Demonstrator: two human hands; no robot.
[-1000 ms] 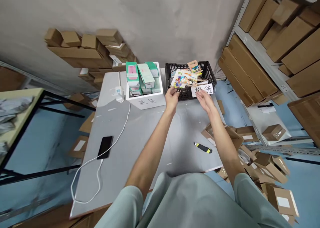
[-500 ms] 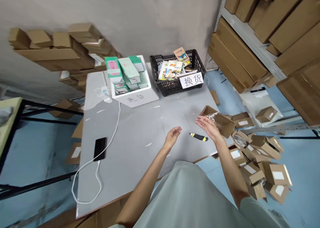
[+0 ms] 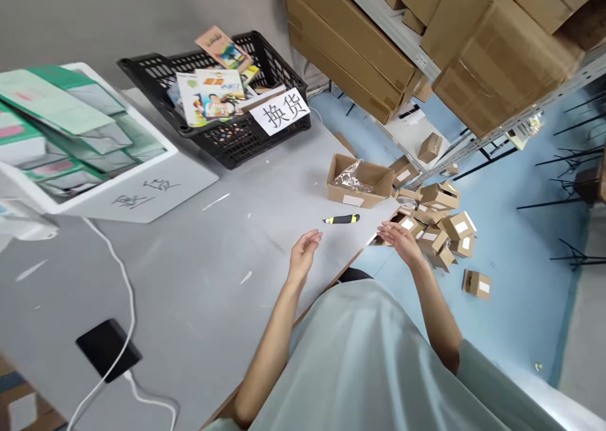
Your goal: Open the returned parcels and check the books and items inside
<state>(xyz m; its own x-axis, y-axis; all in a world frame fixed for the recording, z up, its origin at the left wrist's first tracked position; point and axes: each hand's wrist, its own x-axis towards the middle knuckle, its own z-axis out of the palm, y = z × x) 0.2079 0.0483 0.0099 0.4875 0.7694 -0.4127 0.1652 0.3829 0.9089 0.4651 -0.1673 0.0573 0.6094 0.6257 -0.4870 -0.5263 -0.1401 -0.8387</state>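
Note:
My left hand (image 3: 304,253) hovers open over the grey table (image 3: 199,254), fingers loosely curled, holding nothing. My right hand (image 3: 399,240) is open past the table's right edge, above the pile of small cardboard boxes (image 3: 438,219) on the floor. A yellow-and-black utility knife (image 3: 341,219) lies on the table just beyond and between both hands. Farther off, an open cardboard box (image 3: 358,181) with crumpled clear plastic inside sits near the table's right edge.
A black basket (image 3: 222,142) of colourful booklets with a paper label stands at the back. Left of it is a white bin (image 3: 95,185) of green boxes. A black phone (image 3: 108,349) on a white cable lies near left. Shelves of cartons (image 3: 426,33) stand right.
Both hands left the black basket and drew back toward me, empty. The view swung right and down; the open cardboard box came into view on the table and then sat farther from my right hand.

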